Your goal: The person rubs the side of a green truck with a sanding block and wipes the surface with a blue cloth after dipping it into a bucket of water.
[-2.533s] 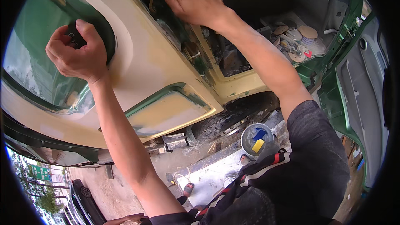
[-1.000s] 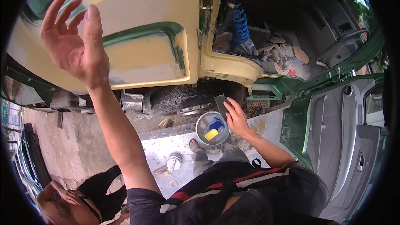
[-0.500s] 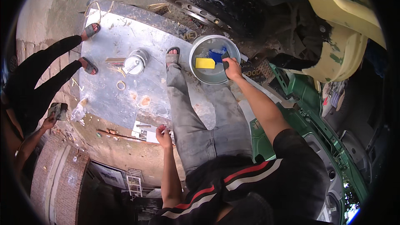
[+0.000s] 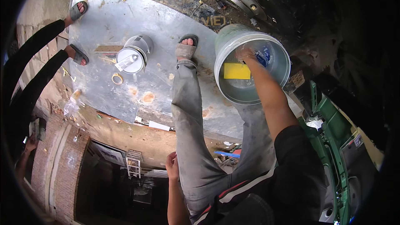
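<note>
My right hand is down inside a grey bucket of water between my legs and the wheel, its fingers blurred under the surface and curled round something I cannot make out. A yellow rectangular block lies just left of that hand, and a crumpled-looking blue item just right of it. My left hand hangs beside my left leg, fingers loosely bent and apart, with nothing visible in them.
A metal can with a white tube on it, a tape roll and a narrow strip lie on a metal sheet. A co-worker's sandalled foot is at left, a vehicle wheel beyond the bucket, green door frame at right.
The view has tipped from the cream-and-green vehicle body to the ground. My left hand has dropped to my leg; my right hand, earlier holding a dark flat block, has sunk into the bucket.
</note>
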Available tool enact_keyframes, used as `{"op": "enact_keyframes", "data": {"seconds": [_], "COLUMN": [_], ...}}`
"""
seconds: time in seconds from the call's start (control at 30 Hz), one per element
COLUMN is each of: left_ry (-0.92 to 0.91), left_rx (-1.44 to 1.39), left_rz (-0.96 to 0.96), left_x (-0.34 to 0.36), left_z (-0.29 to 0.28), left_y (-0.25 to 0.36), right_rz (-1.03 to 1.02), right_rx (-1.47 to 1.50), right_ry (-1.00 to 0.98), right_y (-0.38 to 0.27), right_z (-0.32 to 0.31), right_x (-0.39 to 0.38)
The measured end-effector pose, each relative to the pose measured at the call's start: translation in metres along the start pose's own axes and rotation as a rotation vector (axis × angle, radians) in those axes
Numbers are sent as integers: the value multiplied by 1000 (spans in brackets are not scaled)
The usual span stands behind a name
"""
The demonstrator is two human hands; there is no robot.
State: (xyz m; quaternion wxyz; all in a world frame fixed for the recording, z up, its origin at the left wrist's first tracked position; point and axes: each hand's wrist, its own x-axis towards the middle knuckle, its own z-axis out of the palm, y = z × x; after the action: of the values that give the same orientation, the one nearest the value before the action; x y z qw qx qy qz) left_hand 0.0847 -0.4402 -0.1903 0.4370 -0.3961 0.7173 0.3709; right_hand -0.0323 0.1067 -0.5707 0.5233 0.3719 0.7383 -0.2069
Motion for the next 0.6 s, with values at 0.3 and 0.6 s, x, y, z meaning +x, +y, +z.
{"op": "enact_keyframes", "data": {"seconds": [0.3,0.6], "left_ry": [88,-487], "left_rx": [-134,-29], "left_rz": [395,339], "left_x": [20,12], "left_z": [46,243], "left_y": [146,294], "right_rz": [-518,-649], "right_rx": [609,724], "right_ry": [398,647], "right_y": [44,86], "right_z": [-63,-150], "right_x": [-179,-439]}}
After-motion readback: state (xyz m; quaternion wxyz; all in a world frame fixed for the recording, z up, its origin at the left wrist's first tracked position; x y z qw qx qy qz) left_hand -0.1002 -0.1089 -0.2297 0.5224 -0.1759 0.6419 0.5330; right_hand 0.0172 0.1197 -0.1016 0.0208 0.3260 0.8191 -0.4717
